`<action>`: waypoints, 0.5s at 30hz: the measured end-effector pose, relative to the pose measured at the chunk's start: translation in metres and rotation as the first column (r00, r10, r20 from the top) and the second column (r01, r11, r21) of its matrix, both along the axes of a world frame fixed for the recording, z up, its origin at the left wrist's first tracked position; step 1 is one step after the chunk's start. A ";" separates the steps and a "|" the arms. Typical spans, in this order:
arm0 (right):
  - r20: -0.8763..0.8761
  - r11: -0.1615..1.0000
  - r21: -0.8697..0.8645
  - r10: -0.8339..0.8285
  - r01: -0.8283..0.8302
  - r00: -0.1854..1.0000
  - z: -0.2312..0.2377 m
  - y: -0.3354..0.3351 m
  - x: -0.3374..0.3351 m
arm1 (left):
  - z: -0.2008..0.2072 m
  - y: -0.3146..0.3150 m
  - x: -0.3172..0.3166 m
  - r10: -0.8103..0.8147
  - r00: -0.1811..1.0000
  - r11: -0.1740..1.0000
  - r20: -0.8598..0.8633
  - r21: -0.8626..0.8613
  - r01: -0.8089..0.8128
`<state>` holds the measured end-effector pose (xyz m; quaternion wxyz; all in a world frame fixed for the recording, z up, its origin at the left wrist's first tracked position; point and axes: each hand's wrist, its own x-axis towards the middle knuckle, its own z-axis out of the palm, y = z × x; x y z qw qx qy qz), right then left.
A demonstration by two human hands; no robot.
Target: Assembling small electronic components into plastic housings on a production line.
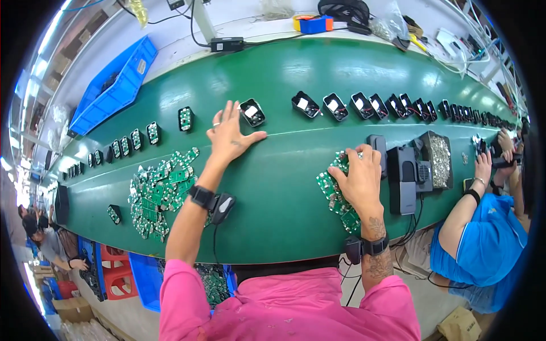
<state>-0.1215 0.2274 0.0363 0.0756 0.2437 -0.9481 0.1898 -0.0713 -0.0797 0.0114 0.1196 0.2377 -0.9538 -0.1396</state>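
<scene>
My left hand (pixel 230 136) is open, fingers and thumb spread, beside a small black plastic housing (pixel 252 112) with a white part and wires inside. Its thumb and fingertips are close around the housing's left and near sides; whether they touch it I cannot tell. My right hand (pixel 360 177) is closed over a small heap of green circuit boards (pixel 329 187), thumb and fingers curled round a board at its top edge. The fingertips partly hide that board. Left of my left forearm lies a larger heap of green circuit boards (pixel 153 199).
More open housings (pixel 335 107) line the green bench (pixel 273 233) to the right; board-filled housings (pixel 153 133) run left. Black devices (pixel 402 181) and a box of small metal parts (pixel 439 162) stand right. A co-worker in blue (pixel 483 233) works there. A blue crate (pixel 116 85) stands far left.
</scene>
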 end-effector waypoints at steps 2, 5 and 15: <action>0.061 0.999 -0.039 0.028 -0.026 0.998 -0.001 -0.003 0.004 | -0.004 -0.006 -0.005 0.009 0.997 0.999 -0.071 0.033 -0.007; 0.044 0.996 -0.078 0.041 -0.037 0.998 0.001 -0.006 0.008 | -0.001 -0.011 -0.012 0.011 0.989 0.994 -0.148 0.110 0.005; 0.209 0.689 -0.705 0.428 -0.167 0.879 0.022 -0.049 0.056 | 0.040 0.100 0.074 -0.429 0.809 0.777 -0.401 0.293 0.557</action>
